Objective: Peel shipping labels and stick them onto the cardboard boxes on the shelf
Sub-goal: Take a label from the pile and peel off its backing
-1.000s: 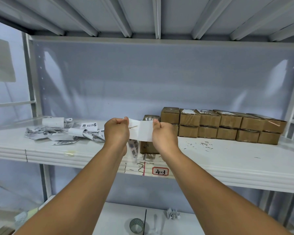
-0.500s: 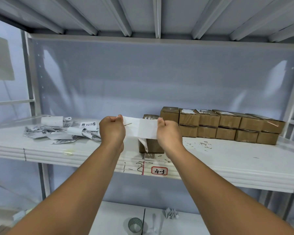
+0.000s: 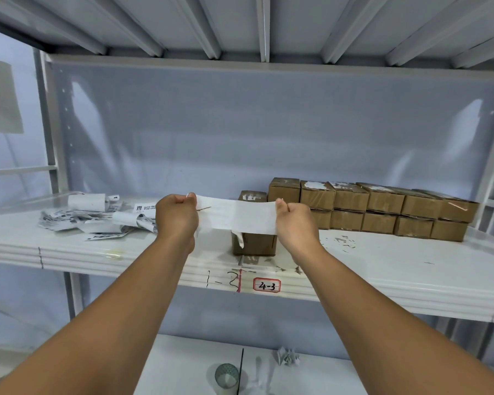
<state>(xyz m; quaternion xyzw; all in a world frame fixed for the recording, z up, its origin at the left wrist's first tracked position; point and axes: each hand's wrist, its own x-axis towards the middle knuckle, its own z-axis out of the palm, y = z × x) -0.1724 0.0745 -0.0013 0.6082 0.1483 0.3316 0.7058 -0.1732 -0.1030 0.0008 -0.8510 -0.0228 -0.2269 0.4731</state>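
A white label strip (image 3: pixel 236 214) is stretched flat between my two hands above the shelf (image 3: pixel 382 269). My left hand (image 3: pixel 176 216) pinches its left end and my right hand (image 3: pixel 295 220) pinches its right end. Right behind the strip stands a single cardboard box (image 3: pixel 254 243) near the shelf's front, partly hidden by the paper. A small curl of paper hangs at the box's left face. Further right, a double-stacked row of cardboard boxes (image 3: pixel 382 208) runs along the back, some with torn white label remnants on top.
A heap of loose printed labels and backing paper (image 3: pixel 94 216) lies on the left of the shelf. A red-framed tag reading 4-3 (image 3: pixel 266 285) marks the shelf edge. On the lower shelf are a small mesh cup (image 3: pixel 226 376) and crumpled paper (image 3: pixel 288 357).
My hands have moved apart, pulling the white strip out to a longer span. Before, they were close together with a printed piece hanging below the left hand.
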